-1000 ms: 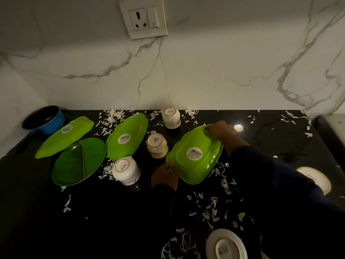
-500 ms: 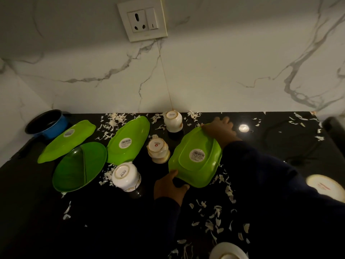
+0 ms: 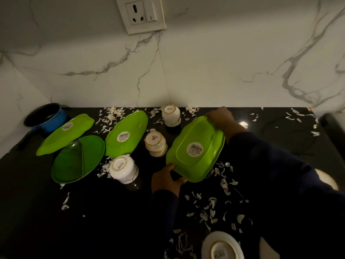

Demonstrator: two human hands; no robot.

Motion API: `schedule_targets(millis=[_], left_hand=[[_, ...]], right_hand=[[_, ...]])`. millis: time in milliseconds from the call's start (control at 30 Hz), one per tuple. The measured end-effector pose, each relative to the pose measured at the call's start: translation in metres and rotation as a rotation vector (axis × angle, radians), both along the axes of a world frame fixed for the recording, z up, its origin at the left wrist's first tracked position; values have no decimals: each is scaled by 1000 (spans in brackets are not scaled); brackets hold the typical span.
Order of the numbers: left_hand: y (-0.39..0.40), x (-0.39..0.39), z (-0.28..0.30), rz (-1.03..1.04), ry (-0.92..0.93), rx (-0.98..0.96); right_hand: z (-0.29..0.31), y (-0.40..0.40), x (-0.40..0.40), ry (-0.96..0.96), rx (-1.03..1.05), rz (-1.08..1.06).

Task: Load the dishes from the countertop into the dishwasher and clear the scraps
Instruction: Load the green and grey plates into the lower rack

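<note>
The left hand (image 3: 166,181) grips the near corner of the upside-down lime-green tray (image 3: 196,148), thumb on top of the rim and fingers curled beneath it. The right hand (image 3: 221,116) holds the far corner, fingers wrapped over the edge. The tray sits tilted between them, just above the dark surface (image 3: 93,221), in the middle of the counter. Compared with a second ago, the left hand has moved from resting beside the tray to clasping its corner, and the tray has turned slightly so its near edge is raised; the right hand keeps its hold on the far rim.

A white barcode sticker on the tray's base is too small to read. Just left of the tray stands an inverted cream cup (image 3: 155,144) with a red-marked label I cannot make out. Behind it, an upside-down white cup (image 3: 171,115) reads "SISTA" on its base, as does the nearer white cup (image 3: 123,170). A white saucer (image 3: 222,246) at the bottom edge shows the same word upside down.

Farther left lie a leaf-shaped green plate (image 3: 127,136) with a barcode sticker, a second leaf plate (image 3: 65,132), a round divided green plate (image 3: 77,159) and a blue pot (image 3: 45,117). Pale scraps (image 3: 211,208) litter the surface. A wall socket (image 3: 141,14) sits above.
</note>
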State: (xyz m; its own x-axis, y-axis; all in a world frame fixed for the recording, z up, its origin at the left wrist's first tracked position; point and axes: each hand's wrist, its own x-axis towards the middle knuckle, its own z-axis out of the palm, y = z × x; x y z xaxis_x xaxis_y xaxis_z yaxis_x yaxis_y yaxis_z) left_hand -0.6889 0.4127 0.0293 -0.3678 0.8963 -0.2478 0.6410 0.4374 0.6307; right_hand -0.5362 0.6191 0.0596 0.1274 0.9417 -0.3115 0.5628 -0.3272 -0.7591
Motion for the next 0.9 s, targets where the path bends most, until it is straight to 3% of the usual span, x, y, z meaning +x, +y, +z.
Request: schedule_targets(millis=[200,400,667,800,900], left_hand=[[-8,5,10,-16,27,25],[-25,8,36,73,-91,170],[-60,45,104,23,-180,539],[-85,87,119,-95,-305,659],[-113,134,122,-205,-480,665]], right_hand=[[53,-28,22,359,34,41],[156,-95,27,427,422,73],[226,-222,65,92,693,-38],[248,-293,101,141,733,-68],[261,-357,132,56,801,-225]])
